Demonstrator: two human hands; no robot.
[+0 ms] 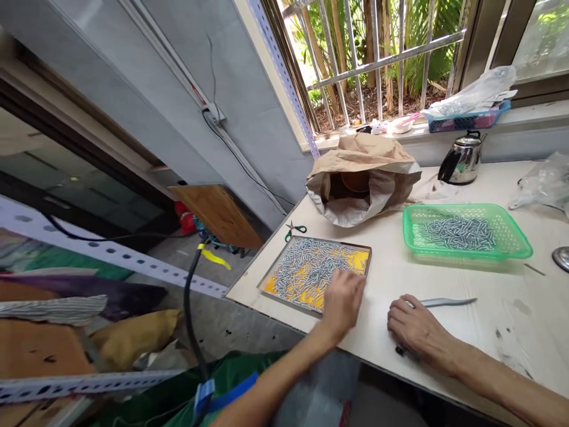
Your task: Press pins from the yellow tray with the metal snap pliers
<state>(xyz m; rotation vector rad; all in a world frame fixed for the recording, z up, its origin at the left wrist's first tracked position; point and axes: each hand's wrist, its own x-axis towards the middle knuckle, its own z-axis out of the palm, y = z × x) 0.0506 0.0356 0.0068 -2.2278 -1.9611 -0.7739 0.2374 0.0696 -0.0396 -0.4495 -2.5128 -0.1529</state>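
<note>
My left hand (pixel 342 301) is over the near right part of a shallow metal-edged tray (pixel 284 302) with a yellow bottom. Its fingers are curled down; whether a piece is between them is hidden. Many small silver metal pieces, like screws or pins, (pixel 306 264) lie scattered in the tray. On the white table, my right hand (pixel 413 326) lies palm down with fingers bent around something mostly covered; a dark end (pixel 400 350) pokes out by the thumb. A slim grey curved tool (pixel 448 302) extends from beside its fingertips; I cannot tell if it is gripped.
Green-handled scissors (pixel 295 230) lie behind the tray. A green plastic basket (pixel 511 243) holds more silver pieces. An open brown paper bag (pixel 368 172), a steel kettle (pixel 464 157) and clear plastic bags (pixel 549 181) stand toward the back. A black cable (pixel 191 302) hangs left of the table (pixel 382 279).
</note>
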